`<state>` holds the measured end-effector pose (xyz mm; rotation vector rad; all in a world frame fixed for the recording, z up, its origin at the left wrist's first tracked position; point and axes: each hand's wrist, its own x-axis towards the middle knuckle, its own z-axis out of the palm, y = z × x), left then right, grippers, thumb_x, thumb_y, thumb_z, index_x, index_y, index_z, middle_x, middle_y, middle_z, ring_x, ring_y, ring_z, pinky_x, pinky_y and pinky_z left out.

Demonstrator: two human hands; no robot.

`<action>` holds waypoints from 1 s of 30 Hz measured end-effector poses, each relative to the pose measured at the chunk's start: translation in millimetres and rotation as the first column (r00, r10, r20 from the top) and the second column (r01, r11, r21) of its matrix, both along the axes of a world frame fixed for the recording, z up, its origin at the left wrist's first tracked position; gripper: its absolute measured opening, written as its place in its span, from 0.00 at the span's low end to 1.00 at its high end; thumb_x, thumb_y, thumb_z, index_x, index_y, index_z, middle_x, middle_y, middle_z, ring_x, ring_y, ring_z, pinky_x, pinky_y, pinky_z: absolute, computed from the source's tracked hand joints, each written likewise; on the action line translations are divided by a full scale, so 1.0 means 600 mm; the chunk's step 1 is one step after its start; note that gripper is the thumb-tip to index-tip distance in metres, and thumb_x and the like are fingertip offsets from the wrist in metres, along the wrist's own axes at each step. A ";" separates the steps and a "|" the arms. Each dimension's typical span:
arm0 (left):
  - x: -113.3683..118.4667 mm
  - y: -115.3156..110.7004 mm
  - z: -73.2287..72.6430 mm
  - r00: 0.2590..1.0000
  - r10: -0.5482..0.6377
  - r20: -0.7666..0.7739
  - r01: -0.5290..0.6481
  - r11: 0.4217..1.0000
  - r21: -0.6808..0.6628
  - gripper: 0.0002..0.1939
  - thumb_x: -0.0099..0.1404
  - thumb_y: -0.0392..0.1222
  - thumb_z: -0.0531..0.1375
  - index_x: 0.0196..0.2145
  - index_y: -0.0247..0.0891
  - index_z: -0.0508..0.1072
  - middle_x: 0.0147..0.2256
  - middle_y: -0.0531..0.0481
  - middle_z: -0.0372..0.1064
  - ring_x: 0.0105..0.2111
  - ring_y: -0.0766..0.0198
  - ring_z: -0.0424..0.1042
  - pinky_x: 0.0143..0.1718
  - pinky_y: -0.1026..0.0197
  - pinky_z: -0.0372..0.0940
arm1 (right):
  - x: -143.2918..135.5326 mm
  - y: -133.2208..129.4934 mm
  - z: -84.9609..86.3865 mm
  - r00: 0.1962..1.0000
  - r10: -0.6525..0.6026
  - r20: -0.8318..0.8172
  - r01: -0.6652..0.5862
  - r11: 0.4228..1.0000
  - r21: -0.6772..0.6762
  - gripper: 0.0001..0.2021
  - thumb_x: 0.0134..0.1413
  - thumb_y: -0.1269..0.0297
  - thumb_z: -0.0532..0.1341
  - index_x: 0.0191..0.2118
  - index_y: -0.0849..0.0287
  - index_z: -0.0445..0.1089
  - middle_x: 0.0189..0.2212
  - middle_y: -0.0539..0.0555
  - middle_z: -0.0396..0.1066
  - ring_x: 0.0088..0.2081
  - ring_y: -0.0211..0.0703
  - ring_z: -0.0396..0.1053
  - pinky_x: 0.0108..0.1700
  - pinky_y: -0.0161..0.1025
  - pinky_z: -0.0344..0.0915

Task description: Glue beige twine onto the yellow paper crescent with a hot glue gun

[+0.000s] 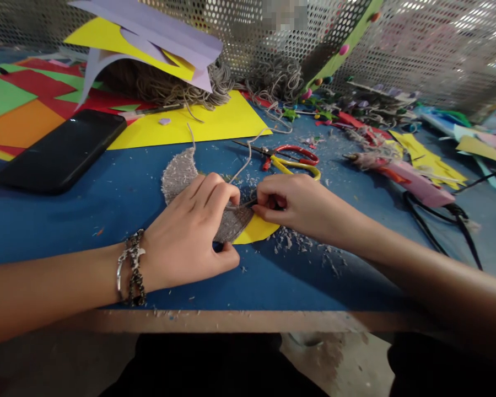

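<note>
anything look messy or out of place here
Yes: grey fibre scraps litter the blue table beside the right hand, like uncleared trimmings. Grey fluff also clings near the tip of the pink tool, which looks messy.

At the centre, my left hand [186,231] is hiding the middle of the grey piece [178,175], and my right hand [300,207] is obscuring where the strand [247,161] is ending. Purple paper [161,28] at upper left is partly covering yarn [161,92]; both side edges are cropping my forearms [53,281].
</note>
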<state>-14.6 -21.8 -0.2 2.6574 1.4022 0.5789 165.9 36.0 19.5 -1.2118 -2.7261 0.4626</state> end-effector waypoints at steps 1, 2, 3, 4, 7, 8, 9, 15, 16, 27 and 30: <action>0.000 0.000 0.001 1.000 0.001 0.001 -0.001 1.000 -0.006 0.17 0.48 0.36 0.52 0.37 0.35 0.56 0.38 0.45 0.55 0.42 0.55 0.57 0.44 0.54 0.57 | 0.000 -0.001 -0.001 1.000 0.003 -0.009 -0.003 1.000 -0.002 0.08 0.44 0.70 0.56 0.19 0.60 0.57 0.19 0.46 0.57 0.23 0.31 0.53 0.25 0.32 0.46; 0.000 0.000 0.001 1.000 0.000 0.000 0.000 1.000 -0.010 0.16 0.48 0.36 0.52 0.37 0.35 0.56 0.38 0.45 0.56 0.42 0.55 0.57 0.44 0.54 0.57 | 0.001 -0.001 -0.002 1.000 0.003 -0.017 -0.003 1.000 -0.003 0.08 0.44 0.70 0.56 0.19 0.60 0.57 0.19 0.46 0.57 0.23 0.30 0.52 0.25 0.32 0.46; 0.000 0.000 0.002 1.000 -0.003 0.000 0.003 1.000 -0.012 0.16 0.48 0.36 0.52 0.37 0.35 0.56 0.38 0.45 0.56 0.42 0.55 0.57 0.44 0.53 0.57 | 0.001 -0.001 -0.003 1.000 0.002 -0.024 -0.002 1.000 -0.004 0.08 0.44 0.70 0.56 0.19 0.60 0.57 0.19 0.46 0.57 0.23 0.30 0.52 0.25 0.32 0.46; 0.000 -0.001 0.002 1.000 -0.008 0.002 0.008 1.000 -0.013 0.16 0.48 0.36 0.52 0.37 0.36 0.56 0.38 0.45 0.56 0.42 0.55 0.57 0.44 0.53 0.57 | 0.001 -0.001 -0.004 1.000 0.002 -0.030 -0.002 1.000 -0.006 0.08 0.44 0.70 0.56 0.19 0.60 0.56 0.19 0.46 0.56 0.22 0.30 0.52 0.25 0.32 0.46; 0.000 -0.001 0.003 1.000 -0.016 0.012 0.017 0.999 -0.034 0.16 0.48 0.36 0.52 0.37 0.36 0.56 0.38 0.45 0.56 0.41 0.55 0.56 0.44 0.52 0.57 | 0.002 -0.001 -0.005 0.999 0.006 -0.042 -0.006 1.000 -0.011 0.08 0.44 0.70 0.56 0.19 0.60 0.56 0.19 0.46 0.56 0.23 0.31 0.52 0.25 0.31 0.46; 0.000 -0.001 0.004 1.000 -0.019 0.014 0.020 0.999 -0.048 0.16 0.48 0.36 0.53 0.37 0.36 0.56 0.38 0.45 0.56 0.40 0.55 0.56 0.43 0.52 0.56 | 0.003 -0.001 -0.005 0.999 0.008 -0.046 -0.009 1.000 -0.011 0.08 0.44 0.70 0.56 0.19 0.60 0.56 0.19 0.46 0.56 0.23 0.31 0.52 0.25 0.31 0.46; 0.000 -0.001 0.004 1.000 -0.022 0.015 0.022 0.998 -0.063 0.17 0.47 0.37 0.53 0.37 0.35 0.56 0.38 0.44 0.56 0.40 0.55 0.56 0.43 0.52 0.56 | 0.003 -0.001 -0.006 0.999 0.012 -0.050 -0.013 1.000 -0.010 0.08 0.44 0.70 0.56 0.19 0.60 0.56 0.19 0.46 0.56 0.23 0.31 0.52 0.25 0.31 0.46; 0.000 -0.001 0.006 0.999 -0.039 0.025 0.041 0.994 -0.100 0.19 0.48 0.39 0.54 0.39 0.35 0.57 0.38 0.45 0.56 0.40 0.55 0.55 0.45 0.52 0.55 | 0.004 -0.002 -0.006 0.998 0.019 -0.059 -0.020 1.000 -0.004 0.07 0.44 0.71 0.55 0.20 0.60 0.56 0.20 0.46 0.57 0.23 0.30 0.52 0.25 0.31 0.46; 0.000 -0.001 0.006 0.999 -0.034 0.024 0.036 0.994 -0.103 0.19 0.48 0.39 0.54 0.39 0.35 0.57 0.39 0.45 0.56 0.40 0.55 0.55 0.45 0.52 0.55 | 0.004 -0.002 -0.006 0.998 0.017 -0.061 -0.017 1.000 -0.001 0.07 0.44 0.71 0.55 0.20 0.60 0.56 0.20 0.46 0.57 0.23 0.30 0.52 0.25 0.31 0.46; -0.006 0.002 0.005 0.997 -0.036 0.066 0.045 0.989 -0.142 0.15 0.48 0.33 0.51 0.37 0.36 0.58 0.38 0.47 0.57 0.41 0.57 0.55 0.44 0.53 0.56 | 0.005 -0.004 -0.007 0.997 0.020 -0.070 -0.019 1.000 0.019 0.07 0.44 0.71 0.55 0.20 0.60 0.57 0.19 0.46 0.56 0.23 0.30 0.52 0.25 0.31 0.46; -0.012 0.006 0.008 0.994 -0.060 0.092 0.077 0.979 -0.189 0.16 0.47 0.32 0.51 0.37 0.37 0.59 0.38 0.48 0.57 0.41 0.58 0.56 0.44 0.55 0.56 | 0.006 -0.004 -0.008 0.998 0.018 -0.067 -0.017 1.000 0.015 0.07 0.44 0.71 0.55 0.20 0.60 0.57 0.19 0.46 0.56 0.22 0.30 0.52 0.25 0.31 0.46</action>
